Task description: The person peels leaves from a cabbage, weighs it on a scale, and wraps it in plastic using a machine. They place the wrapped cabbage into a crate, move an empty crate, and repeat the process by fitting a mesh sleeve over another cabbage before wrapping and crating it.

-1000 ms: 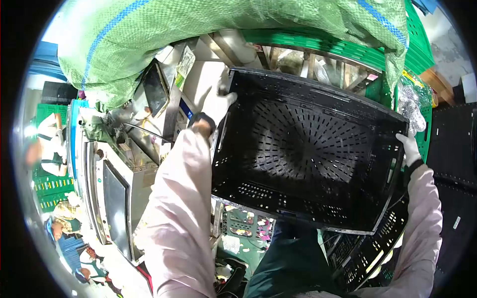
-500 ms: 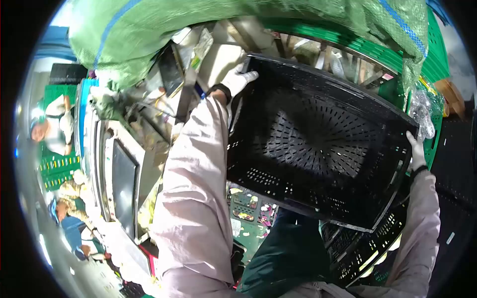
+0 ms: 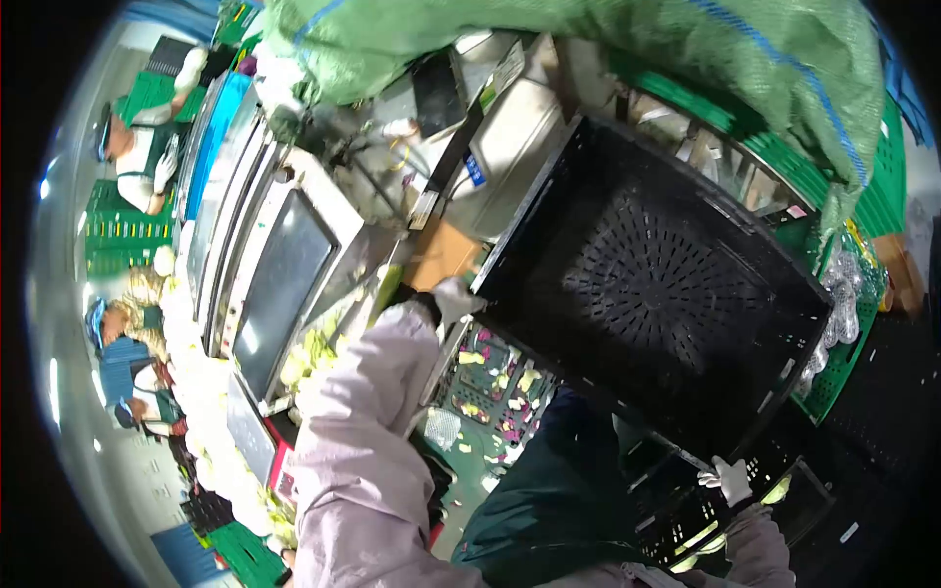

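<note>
A large black plastic crate with a slotted bottom is tilted in front of me, its inside facing me. My left hand, in a white glove, is closed on the crate's left near corner. At the lower right, my white-gloved right hand has its fingers and thumb around the end of the near rim. Inside, the crate shows only its bare, wet-looking slotted base. Below it stand other black crates with pale leafy pieces in them.
A green woven sack hangs across the top. Left is a machine with a dark screen. Vegetable scraps litter the floor by my legs. Green crates and several people, one in an apron, are at far left.
My left hand has moved from the crate's far left corner to its near left corner. My right hand has shifted from the right side down to the near rim. The view has turned.
</note>
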The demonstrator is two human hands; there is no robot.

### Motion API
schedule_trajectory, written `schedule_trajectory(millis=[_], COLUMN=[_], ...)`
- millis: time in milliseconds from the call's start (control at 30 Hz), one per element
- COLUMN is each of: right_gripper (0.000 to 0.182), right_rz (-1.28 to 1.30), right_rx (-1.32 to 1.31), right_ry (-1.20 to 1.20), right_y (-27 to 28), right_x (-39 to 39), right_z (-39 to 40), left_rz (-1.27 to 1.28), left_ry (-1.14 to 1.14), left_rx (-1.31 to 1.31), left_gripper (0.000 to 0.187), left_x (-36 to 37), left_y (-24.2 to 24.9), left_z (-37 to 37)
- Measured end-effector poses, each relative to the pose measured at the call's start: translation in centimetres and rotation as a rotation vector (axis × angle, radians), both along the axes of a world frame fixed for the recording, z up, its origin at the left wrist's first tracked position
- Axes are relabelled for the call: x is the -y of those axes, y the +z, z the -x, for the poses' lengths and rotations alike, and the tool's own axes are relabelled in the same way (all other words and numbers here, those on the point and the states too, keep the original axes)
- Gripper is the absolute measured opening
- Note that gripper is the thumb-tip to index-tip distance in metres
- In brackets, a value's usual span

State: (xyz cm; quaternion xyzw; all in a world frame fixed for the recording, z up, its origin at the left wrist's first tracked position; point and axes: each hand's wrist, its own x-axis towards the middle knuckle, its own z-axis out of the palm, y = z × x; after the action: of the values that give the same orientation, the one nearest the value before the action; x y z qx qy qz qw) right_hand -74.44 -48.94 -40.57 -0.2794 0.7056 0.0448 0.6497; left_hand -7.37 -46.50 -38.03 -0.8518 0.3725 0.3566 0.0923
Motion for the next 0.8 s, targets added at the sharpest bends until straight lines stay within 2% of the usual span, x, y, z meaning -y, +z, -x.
schedule_trajectory(millis=[67,133,167,200,233,267,300,333,367,400,433,467,500,533,567,600,633,667,733,800], right_gripper=[0.037,0.038,0.048,0.048,0.055,0.062,0.07,0.069,0.069,0.058,0.042,0.029,0.023,0.022,0.022,0.022,0.021,0.021,0.021,0.028], right_rz=[0.022,0.044,0.0,0.007,-0.119,-0.246,-0.269,-0.31,-0.367,-0.422,-0.357,-0.276,-0.124,0.029,0.09,0.15,0.168,0.208,0.127,-0.721], right_rx=[0.04,0.024,-0.015,-0.014,0.062,0.135,0.05,0.092,0.095,0.182,0.048,0.231,0.335,0.448,0.432,0.418,0.564,0.685,1.342,1.904], right_ry=[0.152,0.109,0.225,0.248,0.179,0.108,0.207,0.294,0.444,0.611,0.78,0.902,0.961,1.014,0.973,0.93,0.735,0.648,0.486,0.435], right_y=[0.1,0.6,1.3,1.9,2.7,3.7,4.7,6.0,7.1,7.3,8.5,7.8,8.3,9.1,13.5,18.2,20.2,23.0,26.7,32.1], right_x=[0.2,0.6,1.1,1.6,1.9,2.0,1.8,1.7,1.9,2.0,2.0,2.8,4.0,4.9,5.4,5.3,5.3,5.1,5.1,6.1], right_z=[0.7,0.2,0.0,0.0,0.1,0.3,0.5,0.9,1.1,1.9,1.3,2.4,0.6,-1.0,-6.8,-13.3,-17.4,-21.8,-29.1,-35.4], left_rz=[0.021,0.084,0.081,0.082,0.077,0.223,0.35,0.482,0.537,0.599,0.572,0.434,0.445,0.288,0.287,0.279,0.26,0.245,0.311,0.398], left_ry=[0.062,0.197,0.223,0.245,0.419,0.607,0.645,0.682,0.701,0.722,0.894,0.685,0.581,0.669,0.578,0.725,0.888,1.051,1.224,1.337], left_rx=[-0.113,-0.344,-0.332,-0.318,-0.399,-0.513,-0.579,-0.641,-0.69,-0.728,-0.635,-0.511,-0.269,-0.324,-0.292,-0.269,-0.282,-0.304,-0.256,-0.236], left_gripper=[0.042,0.049,0.054,0.059,0.073,0.076,0.073,0.071,0.067,0.063,0.058,0.054,0.051,0.049,0.047,0.043,0.039,0.036,0.034,0.032], left_x=[-0.3,-0.8,-1.0,-1.0,-1.6,-3.0,-5.4,-8.4,-11.2,-14.3,-17.2,-21.1,-26.4,-27.9,-32.1,-34.7,-36.7,-38.4,-41.1,-43.3], left_y=[-0.4,-0.2,0.1,1.0,2.3,2.9,1.4,-0.6,-0.4,0.6,2.6,2.5,-1.1,3.2,2.0,3.2,4.5,5.8,8.3,9.8], left_z=[-0.6,-0.7,-0.3,0.1,0.7,1.6,1.8,1.9,2.6,3.9,6.4,7.3,9.4,11.7,13.4,15.9,18.0,19.9,22.8,23.9])
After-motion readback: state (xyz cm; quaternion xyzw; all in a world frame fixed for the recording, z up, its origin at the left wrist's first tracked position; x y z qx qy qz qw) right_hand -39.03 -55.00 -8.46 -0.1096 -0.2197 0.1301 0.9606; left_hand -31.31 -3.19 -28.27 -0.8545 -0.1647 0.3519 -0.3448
